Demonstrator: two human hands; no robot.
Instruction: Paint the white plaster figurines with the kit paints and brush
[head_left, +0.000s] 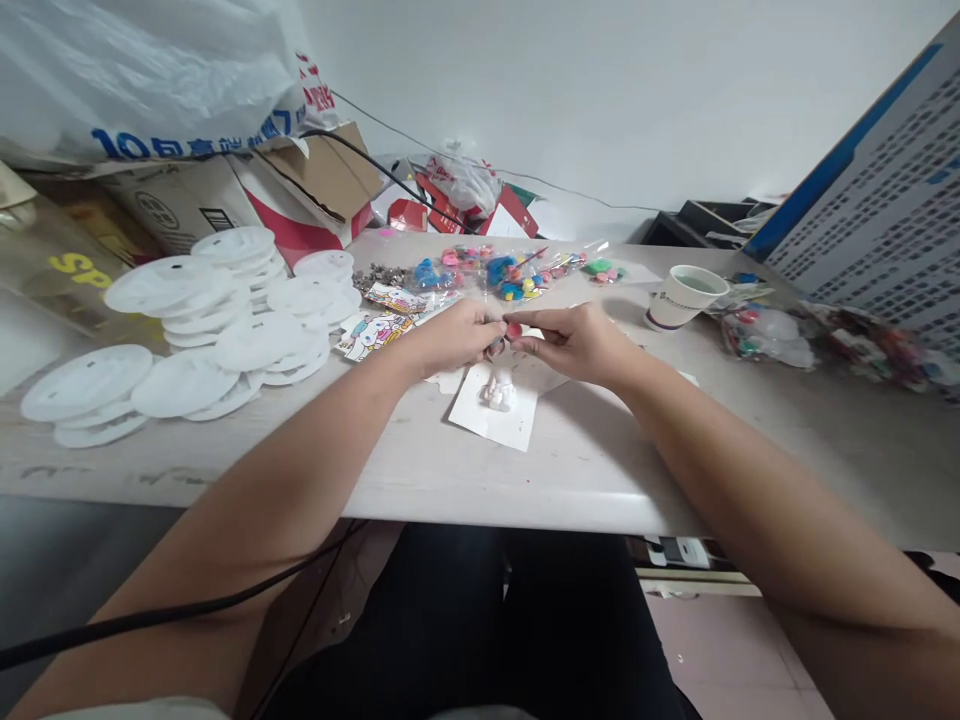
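Over the middle of the table my left hand (466, 335) and my right hand (581, 340) meet, fingertips almost touching. Between them is a small round red piece (514, 330), pinched by the thumb and forefinger of my right hand. My left hand's fingers are closed at a small greyish ring-like item (496, 347), too small to make out clearly. Just below the hands, a small white figurine (499, 390) lies on a white paper sheet (491, 430). Cartoon-printed cards (375, 333) lie left of my left hand.
Stacks of white plastic discs (187, 380) fill the left side. Behind the hands lie clear bags of colourful small pieces (517, 275) and a pile of metal parts (382, 275). A paper cup (684, 297) stands right, near more filled bags (765, 335). Cardboard boxes (322, 170) sit at the back.
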